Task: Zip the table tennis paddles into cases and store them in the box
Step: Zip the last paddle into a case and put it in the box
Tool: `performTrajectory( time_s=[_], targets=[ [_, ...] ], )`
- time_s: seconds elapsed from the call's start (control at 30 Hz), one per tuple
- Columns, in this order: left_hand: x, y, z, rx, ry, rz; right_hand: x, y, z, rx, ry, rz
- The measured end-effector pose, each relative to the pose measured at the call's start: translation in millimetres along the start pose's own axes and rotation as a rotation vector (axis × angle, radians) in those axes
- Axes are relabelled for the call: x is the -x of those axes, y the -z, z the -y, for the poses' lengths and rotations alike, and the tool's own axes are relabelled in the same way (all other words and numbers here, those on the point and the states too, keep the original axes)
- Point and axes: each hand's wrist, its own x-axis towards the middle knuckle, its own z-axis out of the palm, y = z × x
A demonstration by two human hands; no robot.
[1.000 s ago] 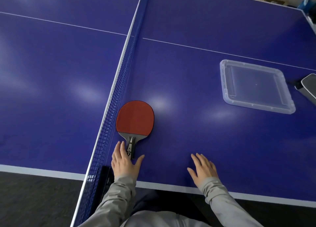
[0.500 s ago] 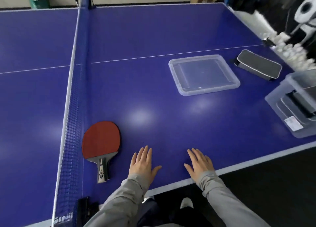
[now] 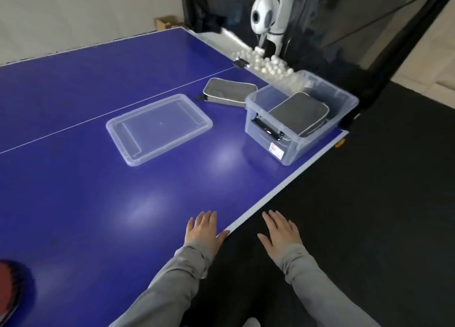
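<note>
Both hands' grips spread, holding nothing; red paddle (image 3: pixel 8 289) blurred, cut off by frame edge.

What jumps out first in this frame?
The clear box at the table's right corner, a grey case already inside, with its lid lying flat to the left. A second case lies behind it. Both hands, left hand and right hand, are open and empty at the near edge.

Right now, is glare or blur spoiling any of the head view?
Head view: soft ceiling-light glare patches on the blue table; red paddle at the lower left edge is smeared and cut off; clear plastic box and flat clear lid read sharply; wide-angle bending at the edges.
</note>
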Motion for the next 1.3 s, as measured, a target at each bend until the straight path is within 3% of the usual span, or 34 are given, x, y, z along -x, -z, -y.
performTrajectory(
  time_s=[0.27, 0.53, 0.97, 1.3],
  targets=[
    [-78.4, 39.0, -140.7, 0.028, -0.115, -0.154, -6.5, 56.5, -142.0, -0.039, -0.153, -0.126],
    [-174.6, 87.5, -206.9, 0.062, -0.113, -0.348, -93.5, 126.2, -213.7, -0.061, -0.15, -0.234],
    [-324.5, 133.8, -229.4, 0.159, 0.179, -0.436, -271.0, 234.4, -250.6, 0.009, 0.156, -0.311],
    [-374.8, 151.2, -205.7, 0.317, 0.528, -0.53, -399.6, 285.1, -218.4, 0.114, 0.481, -0.287]
  ],
)
